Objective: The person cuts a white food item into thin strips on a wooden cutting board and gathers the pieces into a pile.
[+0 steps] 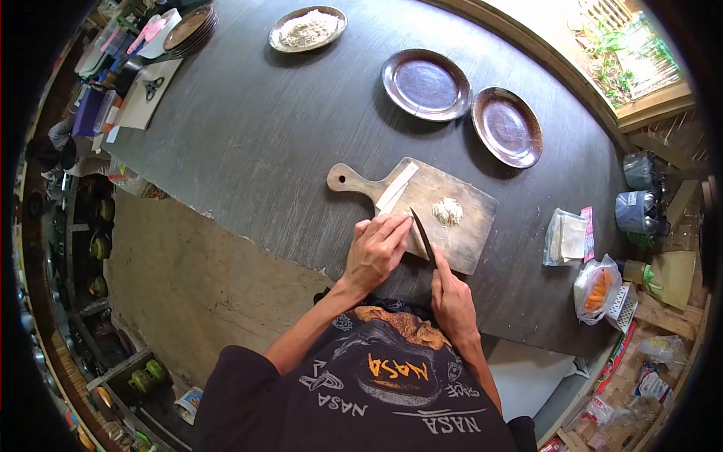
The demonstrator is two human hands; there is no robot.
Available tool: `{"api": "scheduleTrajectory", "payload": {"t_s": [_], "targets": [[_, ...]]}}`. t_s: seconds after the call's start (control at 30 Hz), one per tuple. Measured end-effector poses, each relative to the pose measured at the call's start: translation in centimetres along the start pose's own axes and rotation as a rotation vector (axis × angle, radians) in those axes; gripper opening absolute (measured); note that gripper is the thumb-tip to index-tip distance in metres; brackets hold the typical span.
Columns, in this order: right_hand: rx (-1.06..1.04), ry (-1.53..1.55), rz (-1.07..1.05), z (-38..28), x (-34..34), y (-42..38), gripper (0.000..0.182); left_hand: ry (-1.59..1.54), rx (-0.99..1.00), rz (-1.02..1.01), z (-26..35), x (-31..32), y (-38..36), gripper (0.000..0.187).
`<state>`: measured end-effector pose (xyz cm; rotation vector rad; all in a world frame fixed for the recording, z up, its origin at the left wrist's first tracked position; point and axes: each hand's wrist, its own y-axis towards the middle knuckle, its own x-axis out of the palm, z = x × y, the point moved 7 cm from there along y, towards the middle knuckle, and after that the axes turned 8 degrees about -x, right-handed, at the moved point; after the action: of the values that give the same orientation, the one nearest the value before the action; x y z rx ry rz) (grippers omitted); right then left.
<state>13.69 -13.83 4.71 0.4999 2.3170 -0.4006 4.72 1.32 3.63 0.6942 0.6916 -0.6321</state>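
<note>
A wooden cutting board (473,233) with a handle lies on the dark table. Long white strips (397,188) lie along its left side, their near part hidden beneath my left hand (376,250). The fingers of that hand are bent and pressed together, holding the strips down. My right hand (453,301) is wrapped around the handle of a knife (423,238). Its dark blade stands right beside my left fingertips, over the board. To the right of the blade, a small heap of chopped white pieces (447,212) sits on the board.
Beyond the board are two brown plates (427,84) (507,128) and a plate of white powder (307,29). Scissors (153,88) and stacked plates (190,30) lie at the far left. A white packet (566,238) and bagged carrots (599,290) are at the right.
</note>
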Motion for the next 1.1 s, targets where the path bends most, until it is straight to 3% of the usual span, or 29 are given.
{"api": "scheduleTrajectory", "payload": {"t_s": [0.67,0.83,1.1], "targets": [[0.008,-0.012,-0.043,-0.3,0.3,0.1,0.057,0.01,0.0,-0.007,0.0,0.2,-0.1,0.037],[-0.034,-0.113,-0.024,-0.1,0.5,0.0,0.068,0.012,-0.003,-0.023,-0.1,0.3,0.0,0.038],[-0.022,-0.179,-0.056,0.1,0.2,-1.4,0.071,0.058,0.019,-0.032,0.1,0.2,-0.1,0.039]]}}
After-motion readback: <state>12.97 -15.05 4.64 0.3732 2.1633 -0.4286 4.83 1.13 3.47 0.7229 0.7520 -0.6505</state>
